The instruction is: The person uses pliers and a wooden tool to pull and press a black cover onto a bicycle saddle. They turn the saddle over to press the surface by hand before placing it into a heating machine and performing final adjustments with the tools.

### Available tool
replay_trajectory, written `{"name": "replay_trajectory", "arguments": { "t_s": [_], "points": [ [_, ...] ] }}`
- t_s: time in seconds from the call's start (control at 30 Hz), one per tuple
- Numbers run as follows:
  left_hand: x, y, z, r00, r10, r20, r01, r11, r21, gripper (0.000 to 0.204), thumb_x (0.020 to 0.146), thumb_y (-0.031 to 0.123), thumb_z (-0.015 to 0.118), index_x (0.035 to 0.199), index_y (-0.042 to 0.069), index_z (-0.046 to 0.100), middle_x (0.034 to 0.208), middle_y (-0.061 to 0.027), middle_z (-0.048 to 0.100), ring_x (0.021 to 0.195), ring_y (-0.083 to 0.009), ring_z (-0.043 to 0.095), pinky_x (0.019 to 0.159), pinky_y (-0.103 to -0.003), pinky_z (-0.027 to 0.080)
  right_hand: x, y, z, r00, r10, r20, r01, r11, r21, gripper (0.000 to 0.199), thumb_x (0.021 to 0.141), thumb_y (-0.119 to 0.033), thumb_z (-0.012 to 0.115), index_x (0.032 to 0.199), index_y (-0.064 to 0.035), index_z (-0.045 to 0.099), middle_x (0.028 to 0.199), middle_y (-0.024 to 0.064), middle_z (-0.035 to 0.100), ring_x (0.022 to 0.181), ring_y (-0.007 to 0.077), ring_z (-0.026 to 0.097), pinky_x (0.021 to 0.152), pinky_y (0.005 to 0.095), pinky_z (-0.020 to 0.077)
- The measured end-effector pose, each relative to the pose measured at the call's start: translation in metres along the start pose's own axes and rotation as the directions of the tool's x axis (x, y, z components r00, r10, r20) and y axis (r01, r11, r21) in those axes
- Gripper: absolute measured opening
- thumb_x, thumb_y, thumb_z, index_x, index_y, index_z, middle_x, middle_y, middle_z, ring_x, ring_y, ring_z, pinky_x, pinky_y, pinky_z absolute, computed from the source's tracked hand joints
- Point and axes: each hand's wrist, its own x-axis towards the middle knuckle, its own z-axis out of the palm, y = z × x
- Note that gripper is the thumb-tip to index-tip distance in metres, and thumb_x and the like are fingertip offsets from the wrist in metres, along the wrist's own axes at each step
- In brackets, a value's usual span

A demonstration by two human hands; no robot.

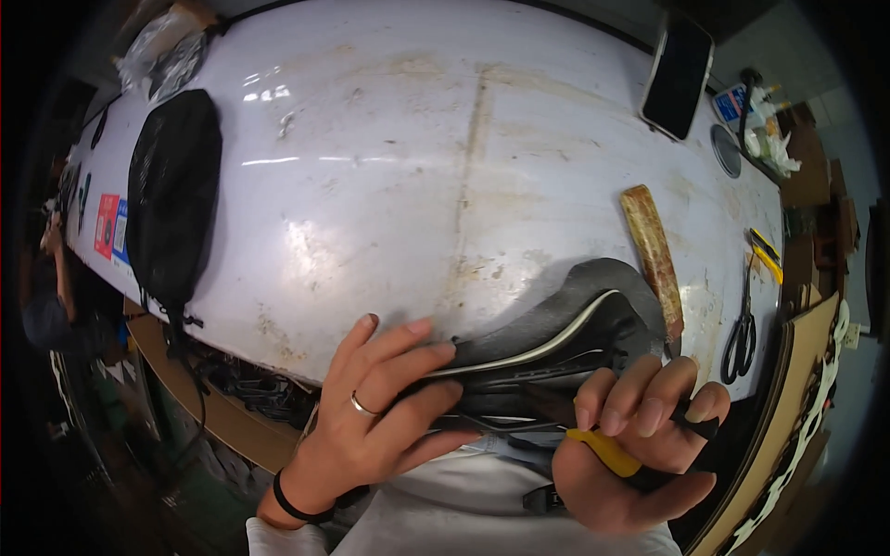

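Note:
A black bicycle saddle [593, 283] lies at the table's near edge, its underside turned up, with a pale curved strip along it. My left hand [380, 403], with a ring and a black wristband, holds the saddle's narrower left end, its fingers spread over the edge and the thumb below. My right hand [640, 445] is closed around pliers [607, 454] with yellow and black handles. Their jaws point left onto the saddle's underside; the tips are hard to make out.
A worn brown strip-like tool [654, 259] lies beyond the saddle. Black-handled scissors [740, 347] and a yellow cutter [767, 255] lie at right. A phone [679, 79] stands at the far right, a black bag [176, 185] at left. Another person's arm [63, 269] shows far left.

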Motion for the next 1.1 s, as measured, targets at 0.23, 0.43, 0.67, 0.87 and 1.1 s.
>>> {"name": "replay_trajectory", "arguments": {
  "t_s": [0.23,0.43,0.67,0.87,1.1],
  "points": [
    [-0.007,-0.014,0.002,0.979,0.203,0.033,-0.202,0.979,-0.030,0.017,0.085,0.017,0.085,0.100,0.011,0.080,0.128,-0.0053,0.076,0.129,-0.0299,0.069,0.113,-0.052,0.050,0.000,0.003,0.006,0.995,0.032,0.093,-0.029,0.999,-0.028,0.040,0.112,-0.055,0.051,0.114,-0.0157,0.043,0.095,0.0017,0.044,0.075,0.0139,0.042,0.065,0.0315,0.0405],
    [0.000,-0.018,0.005,0.970,0.241,0.015,-0.241,0.970,-0.031,0.019,0.083,0.021,0.089,0.100,0.014,0.082,0.125,-0.0030,0.079,0.128,-0.0291,0.071,0.113,-0.051,0.050,0.013,-0.005,-0.010,0.994,0.109,0.002,-0.107,0.974,0.202,0.042,0.112,-0.056,0.050,0.104,-0.0172,0.038,0.092,0.0020,0.043,0.071,0.0155,0.041,0.065,0.0333,0.0418],
    [-0.001,-0.017,0.007,0.974,0.227,0.009,-0.226,0.974,-0.027,0.023,0.081,0.019,0.090,0.100,0.009,0.082,0.123,-0.0084,0.079,0.124,-0.0300,0.072,0.101,-0.047,0.057,0.010,0.007,0.010,0.999,-0.030,-0.028,0.032,0.998,0.063,0.067,0.108,-0.062,0.052,0.143,-0.0054,0.050,0.103,0.0038,0.046,0.079,0.0143,0.042,0.066,0.0299,0.0405],
    [0.000,-0.010,0.010,0.970,0.245,-0.015,-0.245,0.970,-0.002,0.023,0.081,0.016,0.088,0.098,0.003,0.080,0.119,-0.0132,0.079,0.114,-0.0293,0.074,0.079,-0.037,0.060,0.008,0.014,0.013,0.998,0.032,0.055,-0.036,0.997,0.073,0.050,0.111,-0.059,0.050,0.122,-0.0100,0.049,0.099,0.0026,0.046,0.077,0.0152,0.043,0.064,0.0317,0.0414],
    [0.003,-0.012,0.009,0.962,0.275,-0.009,-0.275,0.961,-0.013,0.023,0.081,0.015,0.087,0.098,0.001,0.079,0.116,-0.0142,0.079,0.112,-0.0295,0.075,0.077,-0.037,0.060,0.012,0.012,0.014,0.995,0.056,0.082,-0.061,0.996,0.062,0.042,0.114,-0.054,0.046,0.117,-0.0117,0.047,0.096,0.0017,0.043,0.075,0.0148,0.040,0.064,0.0322,0.0402]
  ]
}}
